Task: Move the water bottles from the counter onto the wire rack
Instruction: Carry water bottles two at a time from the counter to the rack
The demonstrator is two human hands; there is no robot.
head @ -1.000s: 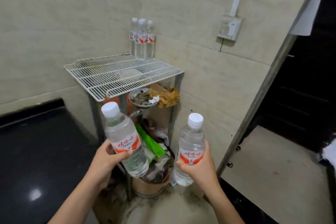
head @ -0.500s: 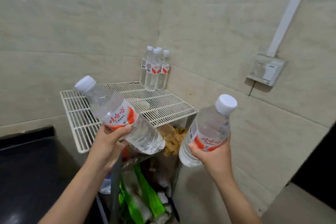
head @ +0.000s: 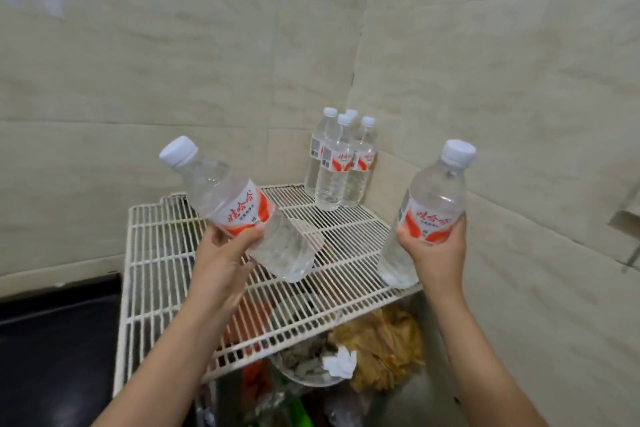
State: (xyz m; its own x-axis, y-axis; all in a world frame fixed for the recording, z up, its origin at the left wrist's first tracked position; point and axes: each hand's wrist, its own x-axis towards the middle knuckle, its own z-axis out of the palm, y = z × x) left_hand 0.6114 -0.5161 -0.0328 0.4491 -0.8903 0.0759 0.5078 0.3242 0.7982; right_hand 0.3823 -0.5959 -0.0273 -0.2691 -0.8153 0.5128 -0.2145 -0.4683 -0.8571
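My left hand [head: 223,262] grips a clear water bottle [head: 239,208] with a white cap and red-white label, tilted to the left above the middle of the white wire rack [head: 156,253]. Another bottle of the same kind [head: 427,215] is held by my right hand [head: 438,253], leaning slightly right over the rack's right edge. Several bottles [head: 341,163] stand upright together in the rack's far corner against the tiled walls.
A black counter [head: 55,340] lies to the left of the rack. Under the rack sit a bowl with food scraps [head: 308,362], yellowish dried stuff [head: 384,343] and green packaging [head: 301,409]. Tiled walls close in behind and to the right.
Both hands have carried their bottles up and forward over the rack. The view has moved closer to the rack, and the left bottle tilts further left.
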